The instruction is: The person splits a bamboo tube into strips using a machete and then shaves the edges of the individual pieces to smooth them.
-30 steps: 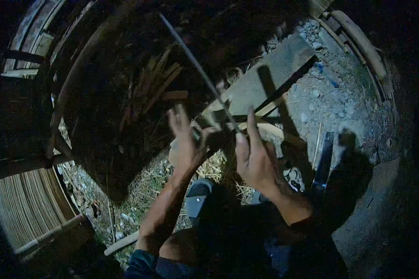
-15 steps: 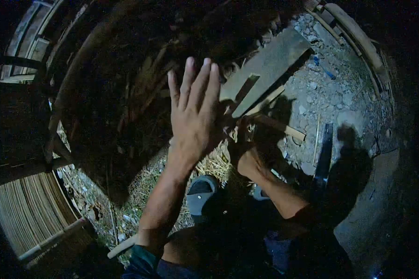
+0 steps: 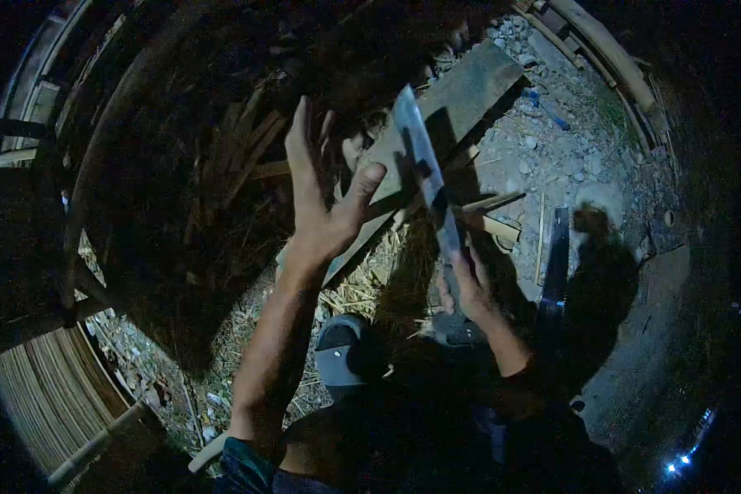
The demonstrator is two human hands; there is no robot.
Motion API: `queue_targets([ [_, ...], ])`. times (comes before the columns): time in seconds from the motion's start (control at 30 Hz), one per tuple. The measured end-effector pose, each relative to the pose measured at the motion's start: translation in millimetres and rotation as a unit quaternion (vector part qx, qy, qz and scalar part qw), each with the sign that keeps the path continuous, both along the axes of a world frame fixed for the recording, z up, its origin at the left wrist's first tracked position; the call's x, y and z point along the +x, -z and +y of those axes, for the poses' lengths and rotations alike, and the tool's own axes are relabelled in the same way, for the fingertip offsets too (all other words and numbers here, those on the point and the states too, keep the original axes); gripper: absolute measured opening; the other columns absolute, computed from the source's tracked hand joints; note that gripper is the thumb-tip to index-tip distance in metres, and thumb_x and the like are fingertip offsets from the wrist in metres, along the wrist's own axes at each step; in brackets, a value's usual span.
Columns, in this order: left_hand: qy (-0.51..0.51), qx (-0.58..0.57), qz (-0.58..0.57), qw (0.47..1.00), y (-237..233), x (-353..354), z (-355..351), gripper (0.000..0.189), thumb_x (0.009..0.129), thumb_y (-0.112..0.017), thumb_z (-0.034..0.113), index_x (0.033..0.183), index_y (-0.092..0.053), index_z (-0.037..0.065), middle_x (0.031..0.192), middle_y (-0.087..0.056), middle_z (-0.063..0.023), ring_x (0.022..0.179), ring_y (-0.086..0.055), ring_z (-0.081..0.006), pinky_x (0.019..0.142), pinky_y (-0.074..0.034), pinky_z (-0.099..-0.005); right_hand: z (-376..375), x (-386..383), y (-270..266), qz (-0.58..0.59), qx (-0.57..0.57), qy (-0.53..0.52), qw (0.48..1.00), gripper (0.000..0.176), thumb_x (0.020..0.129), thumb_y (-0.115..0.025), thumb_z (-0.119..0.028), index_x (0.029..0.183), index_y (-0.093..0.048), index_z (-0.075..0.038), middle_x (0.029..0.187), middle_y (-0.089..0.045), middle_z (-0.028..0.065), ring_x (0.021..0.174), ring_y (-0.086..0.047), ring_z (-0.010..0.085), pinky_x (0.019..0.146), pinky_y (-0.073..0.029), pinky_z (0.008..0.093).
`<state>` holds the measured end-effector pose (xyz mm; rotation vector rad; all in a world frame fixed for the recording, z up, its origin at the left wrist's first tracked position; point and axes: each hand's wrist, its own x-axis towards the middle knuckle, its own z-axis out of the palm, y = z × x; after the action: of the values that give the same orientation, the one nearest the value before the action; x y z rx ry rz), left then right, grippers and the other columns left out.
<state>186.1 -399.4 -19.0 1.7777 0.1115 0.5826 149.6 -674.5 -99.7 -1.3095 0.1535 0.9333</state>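
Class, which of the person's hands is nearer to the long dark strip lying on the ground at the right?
The right hand. It holds a long blade, a short way left of the dark strip; the left hand is raised, open, much farther left.

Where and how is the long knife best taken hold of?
Probably by the handle end of the long knife, where the right hand holds it, coming from the person's side: the bare blade extends away from the body.
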Motion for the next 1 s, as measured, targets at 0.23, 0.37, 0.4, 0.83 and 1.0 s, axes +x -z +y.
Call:
queue_targets([
  [0.23,0.052,0.179,0.182,0.965,67,-3,-36,0.094,0.082,-0.076,0.049,0.149,-0.032,0.0,0.144,-0.038,-0.0292,0.132,-0.043,-0.0426,0.11,-0.038,-0.0464,-25,25,-10,-0.115,-0.123,0.027,0.985,0.056,0.093,-0.068,-0.016,0.137,-0.033,-0.011,0.067,-0.05,-0.0003,0.042,-0.046,0.0091,0.036,-0.04,0.028],
  [0.37,0.135,0.218,0.17,0.952,52,-21,-69,0.069,0.082,-0.078,0.04,0.135,-0.052,0.004,0.126,-0.056,-0.0228,0.115,-0.056,-0.0389,0.095,-0.047,-0.0434,-33,23,-6,-0.031,-0.007,0.027,0.999,0.047,0.093,-0.066,-0.013,0.13,-0.037,-0.009,0.064,-0.05,-0.0002,0.041,-0.046,0.0094,0.036,-0.04,0.0286],
  [0.4,0.111,0.216,0.147,0.959,59,-22,-79,0.05,0.085,-0.076,0.034,0.12,-0.062,0.001,0.104,-0.063,-0.0206,0.097,-0.062,-0.0395,0.082,-0.049,-0.0472,-31,23,-17,0.005,0.01,0.032,0.999,0.043,0.093,-0.065,-0.012,0.127,-0.039,-0.009,0.062,-0.049,-0.0001,0.041,-0.046,0.0095,0.036,-0.04,0.0286],
  [0.83,0.028,0.106,0.323,0.94,97,-46,-72,0.035,0.095,-0.065,0.032,0.091,-0.069,-0.003,0.078,-0.066,-0.02,0.067,-0.063,-0.0302,0.065,-0.049,-0.04,-48,40,-29,-0.148,-0.144,0.138,0.969,0.081,0.094,-0.065,-0.01,0.157,-0.016,-0.016,0.073,-0.058,0.0015,0.044,-0.047,0.0077,0.037,-0.04,0.0256],
  [1.0,0.098,0.279,0.421,0.857,92,-42,-72,0.045,0.08,-0.077,0.027,0.119,-0.065,0.007,0.105,-0.068,-0.0205,0.092,-0.067,-0.0383,0.08,-0.054,-0.0417,-64,48,-28,-0.193,-0.168,0.184,0.949,0.079,0.094,-0.065,-0.01,0.157,-0.017,-0.016,0.072,-0.058,0.0016,0.044,-0.047,0.008,0.036,-0.04,0.0258],
])
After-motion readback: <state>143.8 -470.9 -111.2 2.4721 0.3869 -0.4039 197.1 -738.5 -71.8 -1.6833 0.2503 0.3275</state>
